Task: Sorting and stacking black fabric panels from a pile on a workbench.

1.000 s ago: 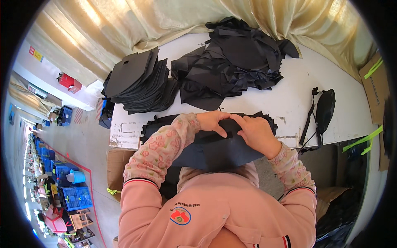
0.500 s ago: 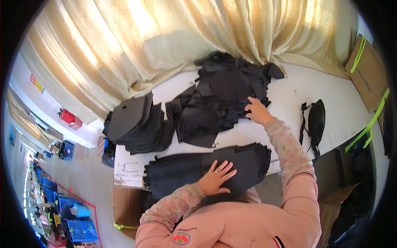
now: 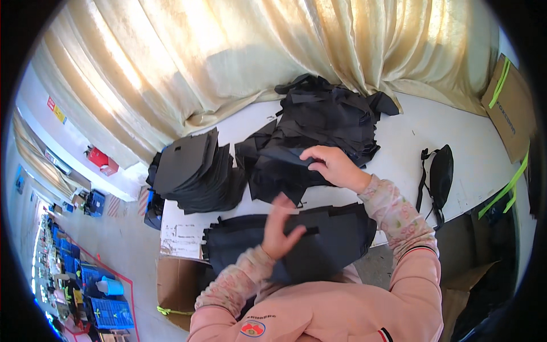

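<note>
One white table (image 3: 401, 145) — black pieces (image 3: 327, 117), curtain (image 3: 239, 54)

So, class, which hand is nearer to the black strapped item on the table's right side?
Right. The right hand is left of the black strapped item, pinching a black piece; the left hand is farther left, over the near black stack.

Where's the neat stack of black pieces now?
In the head view, the stack stands at the left end of the white table, just left of the loose black pile.
</note>
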### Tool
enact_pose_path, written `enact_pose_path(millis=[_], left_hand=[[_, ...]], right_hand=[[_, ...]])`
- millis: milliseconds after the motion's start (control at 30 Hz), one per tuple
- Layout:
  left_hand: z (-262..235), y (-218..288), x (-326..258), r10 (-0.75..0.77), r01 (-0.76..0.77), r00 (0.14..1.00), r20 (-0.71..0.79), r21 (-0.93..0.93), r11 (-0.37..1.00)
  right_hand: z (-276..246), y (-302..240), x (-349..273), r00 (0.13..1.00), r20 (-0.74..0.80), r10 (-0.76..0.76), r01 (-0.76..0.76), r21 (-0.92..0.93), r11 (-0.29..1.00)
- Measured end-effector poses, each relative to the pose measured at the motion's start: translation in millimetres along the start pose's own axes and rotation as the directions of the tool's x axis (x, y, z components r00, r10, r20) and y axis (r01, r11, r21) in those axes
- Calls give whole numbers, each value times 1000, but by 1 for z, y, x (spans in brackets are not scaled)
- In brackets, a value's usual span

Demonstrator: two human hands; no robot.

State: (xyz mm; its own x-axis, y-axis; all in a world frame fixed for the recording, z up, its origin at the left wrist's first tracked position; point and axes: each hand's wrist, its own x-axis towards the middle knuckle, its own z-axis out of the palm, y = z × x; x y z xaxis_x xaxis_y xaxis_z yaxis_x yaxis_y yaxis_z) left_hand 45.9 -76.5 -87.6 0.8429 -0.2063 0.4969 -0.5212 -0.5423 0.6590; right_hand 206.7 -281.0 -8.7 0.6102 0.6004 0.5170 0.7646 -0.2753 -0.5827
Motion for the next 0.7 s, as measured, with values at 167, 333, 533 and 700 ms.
enact_pose_path(millis=[167,333,533,700], left_hand=[[-43,8,82,94,-76,986,-135,132,988],[-56,13,94,-103,84,971,-218,-93,992],[-78,20,83,-192,133,959,-209,-268,954],[-100,34,72,-337,98,933,-124,-814,572]], right_hand=[[-20,-65,13,973,229,-21,-76,405,911],[-23,-61,-5,995,93,30,-70,462,884],[3,-75,-42,979,200,37,-76,187,980],[32,-52,-54,916,238,322,-361,143,921]])
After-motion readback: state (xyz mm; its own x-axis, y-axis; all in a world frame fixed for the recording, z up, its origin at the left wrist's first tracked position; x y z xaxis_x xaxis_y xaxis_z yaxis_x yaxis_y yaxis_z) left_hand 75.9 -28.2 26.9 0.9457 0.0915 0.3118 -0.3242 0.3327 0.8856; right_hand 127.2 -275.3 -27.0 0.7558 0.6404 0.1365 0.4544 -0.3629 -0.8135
